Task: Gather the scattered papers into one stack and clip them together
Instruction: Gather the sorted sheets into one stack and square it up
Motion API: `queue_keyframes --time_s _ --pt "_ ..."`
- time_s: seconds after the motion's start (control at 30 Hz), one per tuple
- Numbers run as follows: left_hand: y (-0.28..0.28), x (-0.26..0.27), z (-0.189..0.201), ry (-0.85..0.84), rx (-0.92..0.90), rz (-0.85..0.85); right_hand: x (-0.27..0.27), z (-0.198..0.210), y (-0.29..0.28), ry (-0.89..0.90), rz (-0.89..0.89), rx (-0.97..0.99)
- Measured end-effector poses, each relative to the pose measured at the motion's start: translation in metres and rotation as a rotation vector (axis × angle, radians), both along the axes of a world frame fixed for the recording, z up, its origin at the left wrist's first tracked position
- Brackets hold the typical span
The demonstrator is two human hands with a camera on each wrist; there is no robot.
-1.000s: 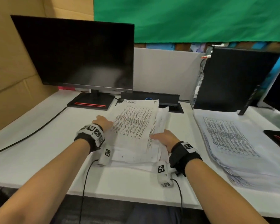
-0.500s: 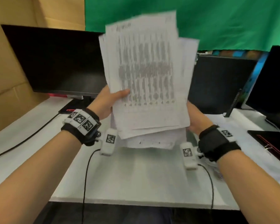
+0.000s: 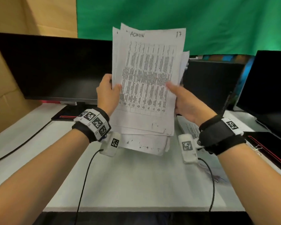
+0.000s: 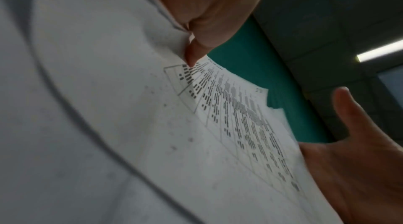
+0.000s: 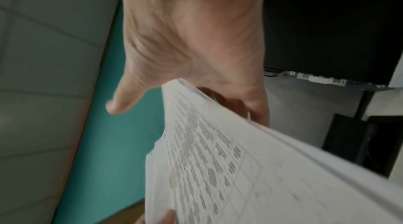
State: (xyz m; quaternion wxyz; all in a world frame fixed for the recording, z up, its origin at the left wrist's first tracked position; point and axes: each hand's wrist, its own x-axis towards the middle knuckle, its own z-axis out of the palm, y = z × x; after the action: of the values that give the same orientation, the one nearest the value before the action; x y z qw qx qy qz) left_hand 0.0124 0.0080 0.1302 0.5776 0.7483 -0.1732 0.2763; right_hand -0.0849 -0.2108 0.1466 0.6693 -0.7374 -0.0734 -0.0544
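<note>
A stack of printed papers [image 3: 146,78] stands upright in front of me above the white table [image 3: 136,184]. Its top sheet is marked "ADMIN 17", and the lower edges are ragged and uneven. My left hand [image 3: 106,93] grips the stack's left edge, thumb on the front and fingers behind. In the left wrist view the left hand [image 4: 196,21] pinches the papers [image 4: 218,141]. My right hand [image 3: 186,101] cups the right edge. In the right wrist view my right hand [image 5: 185,38] has its thumb straight and off the papers [image 5: 240,167], fingers behind.
A second pile of papers [image 3: 189,127] lies on the table under my right wrist. A small metal clip [image 3: 257,147] sits on a black monitor base at the right. A large monitor [image 3: 55,67] stands at the back left, a dark computer case [image 3: 209,82] behind the stack, and another screen [image 3: 269,85] at the far right.
A second ago the papers lay flat on the table under both hands. They were lifted and stood upright, and the sheets now sit more squarely together, lower than half a second ago.
</note>
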Motion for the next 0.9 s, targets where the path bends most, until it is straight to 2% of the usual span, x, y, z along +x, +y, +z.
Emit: queue_keyframes --time_s 0.1,0.2,0.3,0.37,0.5,0.6,0.67,0.73,0.77,0.83,0.9 --pt "-0.004 -0.008 0.006 -0.090 -0.020 -0.092 0.005 -0.003 0.004 -0.143 -0.242 -0.019" --pt "-0.005 -0.011 0.018 -0.202 -0.076 -0.159 0.008 0.004 0.002 -0.286 -0.253 0.028" --pt "0.002 -0.010 0.021 -0.112 -0.181 -0.246 0.008 0.009 -0.001 -0.317 -0.167 0.027" --pt "0.007 -0.002 0.014 0.010 -0.250 -0.338 0.006 0.005 -0.001 -0.257 -0.163 -0.028" --pt "-0.002 -0.004 0.003 0.072 -0.129 -0.467 0.009 -0.007 0.005 -0.161 -0.204 0.043" --pt "-0.023 -0.020 0.021 -0.089 -0.033 -0.405 0.013 0.004 0.023 -0.257 -0.257 0.138" --pt "-0.027 -0.027 0.035 -0.220 -0.142 -0.345 0.016 0.015 0.029 -0.364 -0.239 0.178" --pt "-0.019 -0.022 0.035 -0.245 -0.183 -0.286 0.019 0.015 0.020 -0.379 -0.215 0.214" --pt "-0.011 -0.015 0.027 -0.179 -0.144 -0.298 0.022 0.006 0.011 -0.325 -0.222 0.209" --pt "0.004 -0.010 -0.001 0.151 0.020 -0.477 0.023 -0.029 -0.003 -0.124 -0.180 0.125" --pt "0.014 -0.015 -0.033 0.497 0.342 -0.595 0.023 -0.073 -0.012 0.097 -0.116 0.007"
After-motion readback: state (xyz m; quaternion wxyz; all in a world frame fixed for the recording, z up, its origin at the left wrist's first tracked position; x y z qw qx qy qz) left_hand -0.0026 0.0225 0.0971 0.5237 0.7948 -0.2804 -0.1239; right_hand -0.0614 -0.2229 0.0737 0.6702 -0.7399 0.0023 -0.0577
